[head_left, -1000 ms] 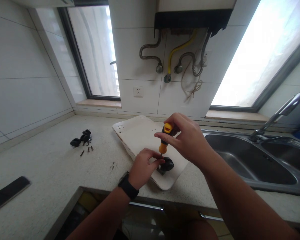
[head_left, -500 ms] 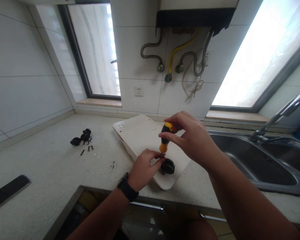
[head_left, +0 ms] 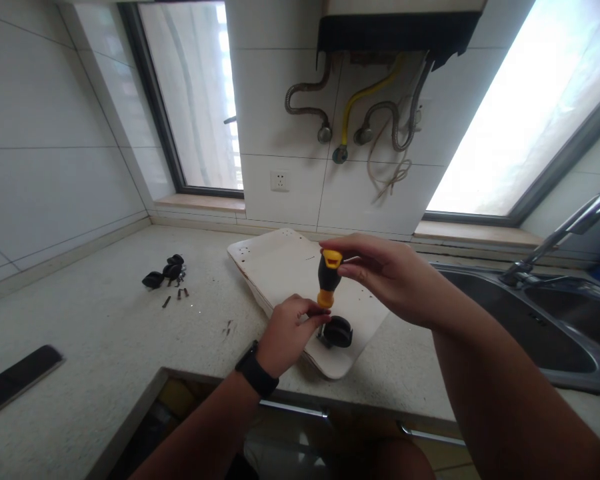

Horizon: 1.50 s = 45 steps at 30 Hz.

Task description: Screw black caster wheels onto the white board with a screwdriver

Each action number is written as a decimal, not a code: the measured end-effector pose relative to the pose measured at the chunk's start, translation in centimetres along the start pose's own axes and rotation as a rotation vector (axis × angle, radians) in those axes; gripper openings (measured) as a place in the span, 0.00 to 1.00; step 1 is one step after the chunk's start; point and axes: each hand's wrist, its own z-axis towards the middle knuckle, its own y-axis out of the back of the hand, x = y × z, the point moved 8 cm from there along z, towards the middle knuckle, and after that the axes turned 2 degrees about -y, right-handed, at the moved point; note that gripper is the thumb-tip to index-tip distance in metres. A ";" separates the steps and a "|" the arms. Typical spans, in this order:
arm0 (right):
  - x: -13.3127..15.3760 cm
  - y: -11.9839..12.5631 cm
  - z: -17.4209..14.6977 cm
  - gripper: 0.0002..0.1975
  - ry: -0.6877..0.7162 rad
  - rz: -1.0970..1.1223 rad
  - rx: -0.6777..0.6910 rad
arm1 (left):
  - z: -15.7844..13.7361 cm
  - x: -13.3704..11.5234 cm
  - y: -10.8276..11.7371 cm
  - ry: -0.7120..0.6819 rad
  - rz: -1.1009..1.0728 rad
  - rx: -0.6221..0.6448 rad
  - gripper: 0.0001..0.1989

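Observation:
Upright over the near corner of a white board (head_left: pixel 285 267) stands a yellow-and-black screwdriver (head_left: pixel 329 277). The fingers of my right hand (head_left: pixel 385 270) grip the top of its handle. Lower down, my left hand (head_left: pixel 293 330), with a black watch on the wrist, pinches the screwdriver's shaft just below the handle. A black caster wheel (head_left: pixel 339 331) sits on the board beside the shaft. The tip meets the caster's base plate, though the screw there is too small to make out.
Several loose black casters (head_left: pixel 173 270) lie on the counter at left, with some screws (head_left: pixel 180 293) near them. A dark flat object (head_left: pixel 20 380) rests at far left. At right are a steel sink (head_left: pixel 505 320) and its faucet (head_left: pixel 555 233). A drawer gap opens along the front edge.
My right hand has shifted its grip on the handle's top, fingers turned further round. The left hand stays at the shaft. The view has moved slightly.

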 end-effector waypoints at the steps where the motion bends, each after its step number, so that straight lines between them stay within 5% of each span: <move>1: -0.1 0.1 0.0 0.16 -0.027 -0.012 -0.032 | 0.0 -0.2 0.0 -0.015 0.008 0.012 0.05; 7: 0.1 0.5 -0.3 0.14 -0.135 -0.273 -0.245 | 0.0 -1.1 -0.5 -0.066 0.019 0.067 0.10; 14: -0.6 -0.2 -0.4 0.21 -0.036 0.010 0.062 | -0.1 -1.0 -0.8 -0.078 0.053 0.078 0.10; 23: 0.7 0.7 -0.4 0.16 -0.054 -0.427 -0.395 | -0.3 -0.6 -0.7 0.000 0.060 -0.013 0.05; 32: -0.3 -0.8 -0.3 0.25 -0.010 0.017 0.068 | -0.1 -0.2 -0.4 -0.019 -0.003 0.006 0.06; 36: -1.0 0.0 0.2 0.17 -0.127 -0.143 -0.165 | -0.2 -0.2 -0.7 0.024 -0.012 0.018 0.09; 40: -0.2 0.7 0.0 0.20 -0.183 -0.465 -0.430 | -0.2 -0.1 -0.9 0.045 -0.049 0.008 0.09; 42: 0.0 0.5 0.1 0.17 -0.159 -0.460 -0.382 | -0.2 -0.1 -0.9 0.035 -0.055 0.010 0.09; 45: -0.2 -0.6 0.3 0.16 -0.080 -0.191 -0.106 | -0.2 -0.1 -0.8 0.020 -0.049 0.024 0.09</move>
